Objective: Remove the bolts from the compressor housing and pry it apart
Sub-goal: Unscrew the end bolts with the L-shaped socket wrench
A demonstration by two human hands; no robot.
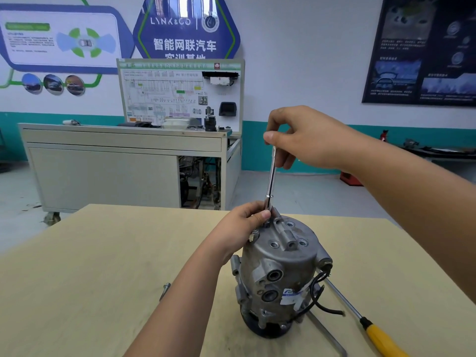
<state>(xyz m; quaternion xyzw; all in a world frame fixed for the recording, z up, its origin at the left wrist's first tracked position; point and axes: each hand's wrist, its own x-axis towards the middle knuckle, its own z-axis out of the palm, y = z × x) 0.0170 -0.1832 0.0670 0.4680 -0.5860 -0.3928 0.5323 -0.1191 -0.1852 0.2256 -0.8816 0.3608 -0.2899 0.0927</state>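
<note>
Left hand (242, 220) atop compressor (280, 266), right hand (306, 140) above, both pinching chrome rod (271, 173)

Bare left hand (240, 224), bare right hand (306, 137); forearms (180, 292) bare to frame edge; thumbnails (265, 215) short.

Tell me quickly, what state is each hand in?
Left hand: pinches the chrome rod near its lower end.
Right hand: pinches the rod's top.
</note>
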